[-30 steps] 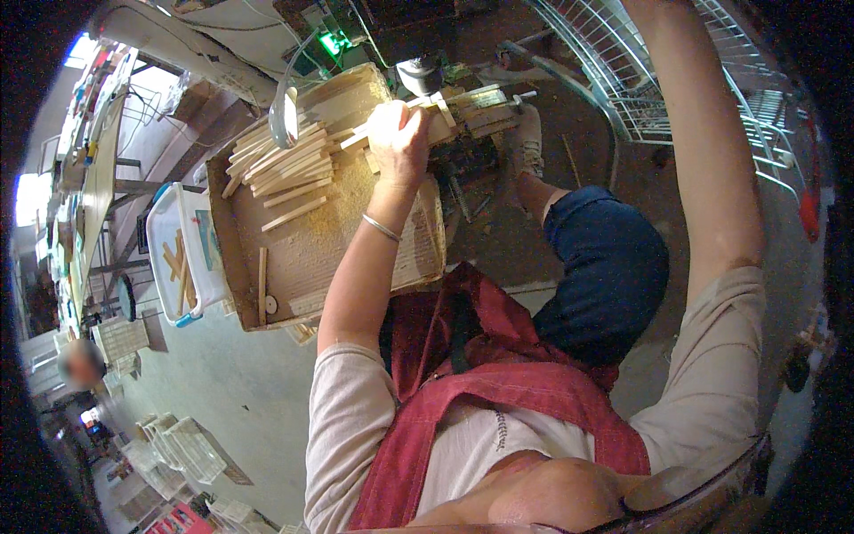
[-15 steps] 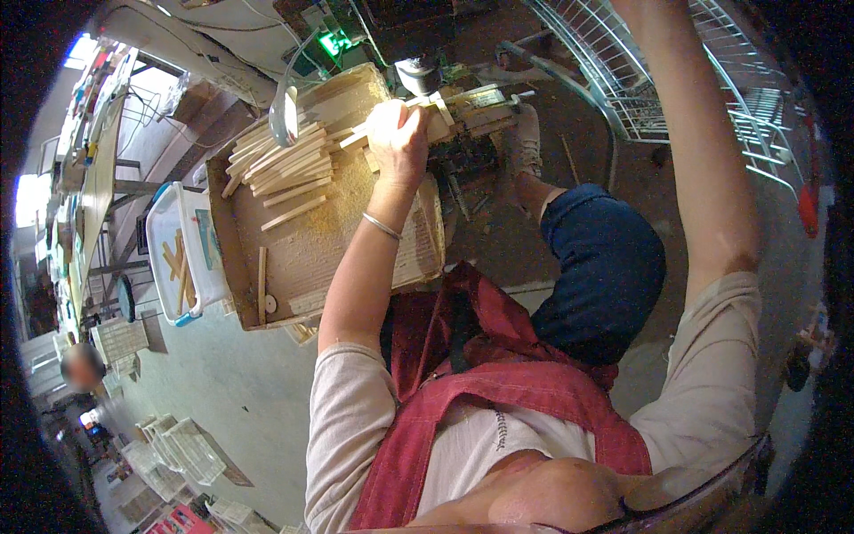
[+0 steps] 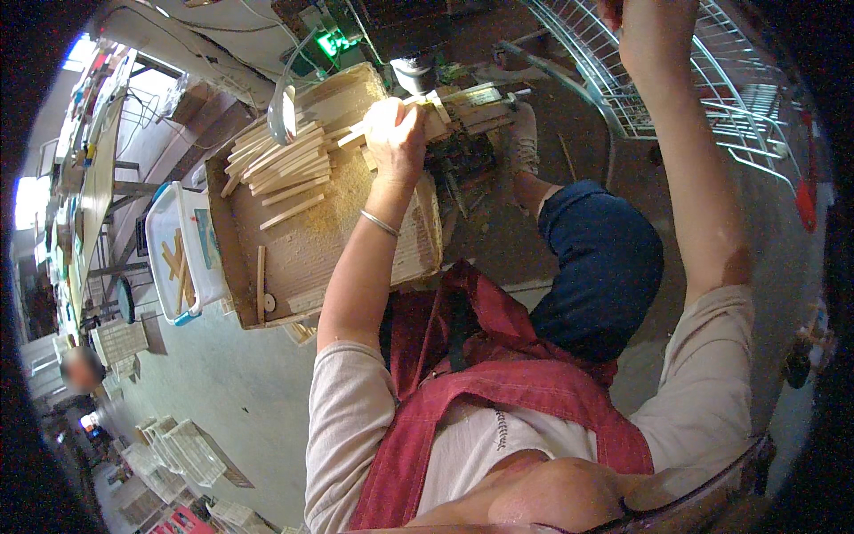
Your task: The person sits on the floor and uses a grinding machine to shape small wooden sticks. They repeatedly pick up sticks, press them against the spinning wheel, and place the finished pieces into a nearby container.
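Note:
My left hand (image 3: pixel 394 142) is closed around a pale wooden strip (image 3: pixel 352 140) at the right side of a cardboard tray (image 3: pixel 302 267). One end of the strip shows left of my fist. Just right of the fist is a small machine (image 3: pixel 458 133) with wooden pieces and sawdust on it. In the tray lies a loose pile of similar wooden sticks (image 3: pixel 285 165), with sawdust next to it. My right hand (image 3: pixel 656 31) is raised at the top edge, in front of a wire basket cart (image 3: pixel 605 76). Its fingers are mostly cut off, so its grip is hidden.
A clear plastic bin (image 3: pixel 169 258) with several wood pieces stands left of the tray. A lamp (image 3: pixel 283 116) hangs over the stick pile. A white cup-shaped part (image 3: pixel 414 75) sits behind the machine. White crates (image 3: pixel 178 449) stand on the floor at lower left, near another person.
My right hand and forearm have come down slightly and to the left, so more of the hand shows. My left hand stays nearly still on the strip.

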Tool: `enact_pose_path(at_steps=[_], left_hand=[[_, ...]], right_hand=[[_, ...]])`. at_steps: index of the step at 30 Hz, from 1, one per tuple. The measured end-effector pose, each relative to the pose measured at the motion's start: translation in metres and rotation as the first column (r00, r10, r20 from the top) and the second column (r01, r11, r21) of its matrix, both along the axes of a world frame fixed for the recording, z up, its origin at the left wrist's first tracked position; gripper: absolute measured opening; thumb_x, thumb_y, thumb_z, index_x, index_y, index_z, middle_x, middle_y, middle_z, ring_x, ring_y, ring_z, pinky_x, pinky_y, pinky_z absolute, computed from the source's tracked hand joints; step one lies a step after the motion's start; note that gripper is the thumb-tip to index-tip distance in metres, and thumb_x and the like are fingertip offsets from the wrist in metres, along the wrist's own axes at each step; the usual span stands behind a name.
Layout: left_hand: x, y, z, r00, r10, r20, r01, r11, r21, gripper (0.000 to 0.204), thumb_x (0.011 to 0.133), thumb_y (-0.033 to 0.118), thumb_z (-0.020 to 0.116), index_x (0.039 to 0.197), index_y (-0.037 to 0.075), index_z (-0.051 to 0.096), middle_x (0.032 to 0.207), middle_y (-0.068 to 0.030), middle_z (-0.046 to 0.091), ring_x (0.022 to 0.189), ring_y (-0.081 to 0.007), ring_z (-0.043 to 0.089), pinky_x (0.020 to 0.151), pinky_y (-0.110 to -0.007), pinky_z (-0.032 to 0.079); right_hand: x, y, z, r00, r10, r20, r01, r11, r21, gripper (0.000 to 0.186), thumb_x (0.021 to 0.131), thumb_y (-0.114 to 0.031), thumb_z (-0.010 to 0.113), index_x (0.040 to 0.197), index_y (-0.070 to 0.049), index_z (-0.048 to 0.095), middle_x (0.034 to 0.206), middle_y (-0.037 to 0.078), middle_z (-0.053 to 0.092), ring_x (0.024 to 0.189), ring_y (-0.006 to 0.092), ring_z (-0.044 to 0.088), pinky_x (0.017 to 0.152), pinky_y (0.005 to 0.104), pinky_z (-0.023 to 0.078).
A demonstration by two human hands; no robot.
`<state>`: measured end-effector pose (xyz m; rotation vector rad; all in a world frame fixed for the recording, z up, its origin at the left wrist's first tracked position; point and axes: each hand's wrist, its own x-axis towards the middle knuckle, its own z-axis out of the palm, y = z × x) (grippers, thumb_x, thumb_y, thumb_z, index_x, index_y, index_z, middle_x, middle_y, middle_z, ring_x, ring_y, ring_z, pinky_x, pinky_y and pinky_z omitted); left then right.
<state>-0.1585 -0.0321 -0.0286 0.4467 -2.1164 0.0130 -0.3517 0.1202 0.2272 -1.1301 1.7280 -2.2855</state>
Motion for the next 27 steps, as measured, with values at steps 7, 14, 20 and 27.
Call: enact_pose_path(at_steps=[7,14,20,27], left_hand=[[0.001,0.002,0.007,1.0,0.004,0.017,-0.003,1.0,-0.028,0.011,0.072,0.005,0.065,0.072,0.009,0.055,0.073,-0.0079,0.046,0.073,-0.0297,0.054,0.065,-0.042,0.042],[0.001,-0.001,0.006,0.999,-0.027,-0.021,0.027,0.999,-0.024,0.012,0.07,0.005,0.066,0.072,0.009,0.055,0.072,-0.0081,0.047,0.072,-0.0294,0.054,0.064,-0.042,0.042],[0.003,-0.003,0.001,1.0,-0.024,-0.015,0.024,1.0,-0.014,0.012,0.07,0.004,0.067,0.073,0.009,0.057,0.073,-0.0083,0.049,0.073,-0.0298,0.054,0.062,-0.042,0.042],[0.002,-0.001,0.003,1.0,-0.011,-0.009,0.011,1.0,-0.016,0.011,0.071,0.007,0.068,0.071,0.009,0.057,0.072,-0.008,0.048,0.072,-0.0293,0.053,0.062,-0.041,0.042]], right_hand=[[-0.008,0.02,-0.034,1.0,0.01,-0.022,-0.011,1.0,-0.012,0.033,0.104,-0.027,0.053,0.08,-0.005,0.059,0.054,0.003,0.05,0.036,0.0138,0.044,0.035,0.0301,0.035],[0.004,0.037,-0.063,0.99,0.043,-0.136,-0.03,0.995,0.099,0.04,0.105,-0.033,0.052,0.08,-0.002,0.059,0.05,0.004,0.05,0.035,0.0123,0.044,0.035,0.0278,0.034],[0.006,0.052,-0.087,0.987,0.075,-0.142,-0.045,0.978,0.201,0.038,0.108,-0.028,0.044,0.115,0.002,0.066,0.094,0.011,0.075,0.046,0.0033,0.045,0.043,0.0199,0.032],[0.004,0.056,-0.107,0.992,0.087,-0.092,-0.052,0.943,0.329,0.036,0.107,-0.029,0.048,0.117,0.001,0.065,0.083,0.007,0.073,0.045,0.0032,0.046,0.042,0.0204,0.037]])
